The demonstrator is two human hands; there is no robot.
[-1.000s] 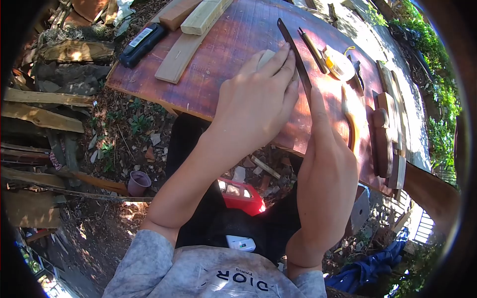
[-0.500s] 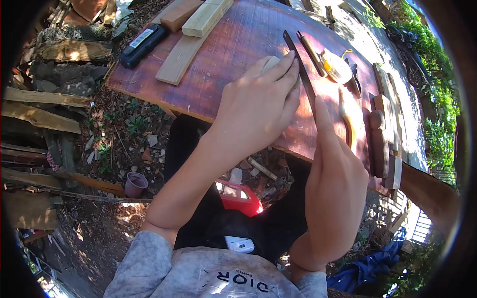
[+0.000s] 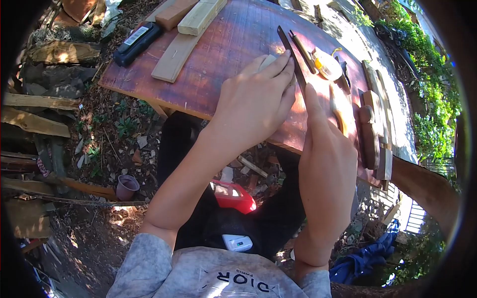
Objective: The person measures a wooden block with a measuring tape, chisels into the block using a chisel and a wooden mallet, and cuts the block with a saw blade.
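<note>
My left hand [image 3: 254, 102] presses a small pale wood block [image 3: 267, 62] onto the reddish-brown table [image 3: 218, 64]; most of the block is hidden under its fingers. Against the block's right side lies a long, thin dark blade [image 3: 292, 54], pointing away from me. My right hand [image 3: 325, 134] is closed on the blade's near end, with the index finger stretched along it; the handle is hidden in the palm. Right of the blade are a slim dark tool [image 3: 303, 52] and a yellow-and-white round item [image 3: 327, 64]. A curved wooden handle [image 3: 339, 109] lies beside my right hand.
Planks [image 3: 176, 57] and a black object with a barcode label [image 3: 137, 43] lie at the table's far left. More wood pieces [image 3: 370, 124] line the right edge. Below are a red container [image 3: 233, 197], a purple cup [image 3: 127, 187] and a blue cloth [image 3: 365, 258].
My right hand and the blade first slid back toward me, then forward again. My left hand stays on the block. The whole view has shifted slightly.
</note>
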